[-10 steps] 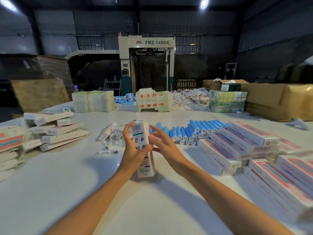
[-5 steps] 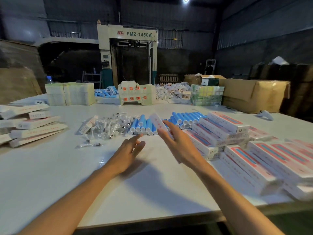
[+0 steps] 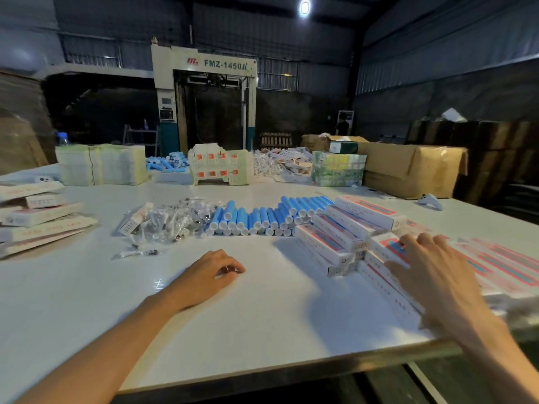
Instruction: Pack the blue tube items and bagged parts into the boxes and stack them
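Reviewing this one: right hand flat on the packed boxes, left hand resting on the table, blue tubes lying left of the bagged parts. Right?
Not quite. The head view shows the blue tubes lying right of the bagged parts. The right hand on the packed boxes and left hand on the table are as stated.

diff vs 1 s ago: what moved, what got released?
A second ago both hands held one white box upright. The left hand let go first and now rests empty on the table, fingers loosely curled. The right hand carried the box rightward and now lies flat on the stacked boxes, holding nothing. Blue tubes, bagged parts and left-side boxes are unchanged.
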